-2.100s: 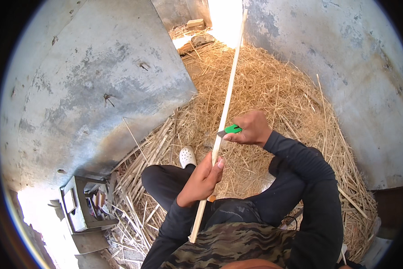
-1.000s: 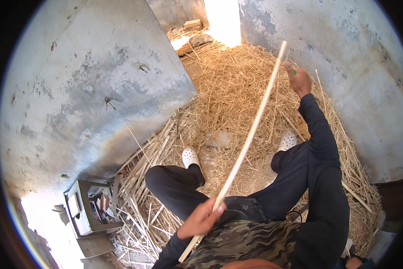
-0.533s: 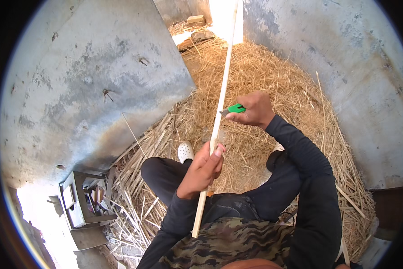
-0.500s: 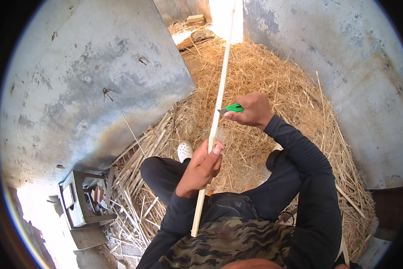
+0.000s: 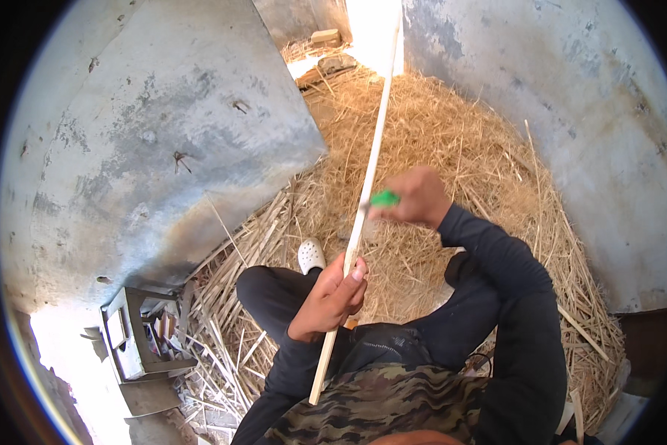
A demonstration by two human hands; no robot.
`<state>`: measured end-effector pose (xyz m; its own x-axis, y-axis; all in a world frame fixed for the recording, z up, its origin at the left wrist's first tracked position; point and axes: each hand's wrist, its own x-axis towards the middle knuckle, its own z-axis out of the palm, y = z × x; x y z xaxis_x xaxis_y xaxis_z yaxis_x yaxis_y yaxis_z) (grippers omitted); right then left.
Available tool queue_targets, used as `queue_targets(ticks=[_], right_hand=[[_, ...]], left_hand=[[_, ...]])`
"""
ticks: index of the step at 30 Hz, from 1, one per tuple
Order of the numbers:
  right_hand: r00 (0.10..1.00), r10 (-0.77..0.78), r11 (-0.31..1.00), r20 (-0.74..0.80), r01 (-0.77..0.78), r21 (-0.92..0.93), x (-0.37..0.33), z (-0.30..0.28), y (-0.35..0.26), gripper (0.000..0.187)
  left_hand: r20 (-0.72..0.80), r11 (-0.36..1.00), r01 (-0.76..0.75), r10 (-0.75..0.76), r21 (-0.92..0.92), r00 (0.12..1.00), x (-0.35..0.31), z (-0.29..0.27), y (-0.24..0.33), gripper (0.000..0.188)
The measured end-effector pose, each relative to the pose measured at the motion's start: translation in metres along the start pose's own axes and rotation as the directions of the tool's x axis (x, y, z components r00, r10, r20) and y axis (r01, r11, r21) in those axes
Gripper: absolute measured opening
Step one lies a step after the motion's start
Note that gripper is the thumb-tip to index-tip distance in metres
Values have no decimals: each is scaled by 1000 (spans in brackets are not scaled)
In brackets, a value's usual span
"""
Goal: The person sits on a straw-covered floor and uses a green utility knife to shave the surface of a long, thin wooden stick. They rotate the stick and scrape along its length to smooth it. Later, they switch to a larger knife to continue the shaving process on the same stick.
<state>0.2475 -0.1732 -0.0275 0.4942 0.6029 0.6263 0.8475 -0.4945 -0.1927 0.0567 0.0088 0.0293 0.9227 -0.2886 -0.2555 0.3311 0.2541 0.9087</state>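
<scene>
Two hands on pale stick (image 5: 368,178), left hand (image 5: 327,299) low, right hand (image 5: 419,197) higher

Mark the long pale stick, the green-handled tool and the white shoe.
long pale stick (image 5: 370,159): head view, mid-shaft above the hands.
green-handled tool (image 5: 384,198): head view, green handle beside the right hand (image 5: 416,199).
white shoe (image 5: 311,256): head view, its top.
</scene>
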Motion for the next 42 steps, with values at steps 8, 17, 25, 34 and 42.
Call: queue_targets(ticks=[8, 17, 25, 34, 42], right_hand=[[999, 46, 982, 14, -48, 182, -10, 1, -21, 71], [993, 107, 984, 55, -114, 134, -6, -1, -28, 68], [983, 182, 983, 34, -183, 28, 0, 2, 6, 66], [996, 2, 994, -89, -12, -112, 9, 7, 38, 70], [967, 158, 954, -202, -202, -223, 23, -6, 103, 68]], left_hand=[[80, 988, 46, -34, -146, 996, -3, -2, -4, 17], [86, 968, 43, -23, -248, 996, 4, -6, -3, 17], [23, 998, 38, -37, -58, 999, -10, 3, -3, 18], [36, 998, 14, -17, 61, 999, -19, 0, -9, 17], [89, 981, 93, -109, 168, 990, -49, 9, 1, 18]])
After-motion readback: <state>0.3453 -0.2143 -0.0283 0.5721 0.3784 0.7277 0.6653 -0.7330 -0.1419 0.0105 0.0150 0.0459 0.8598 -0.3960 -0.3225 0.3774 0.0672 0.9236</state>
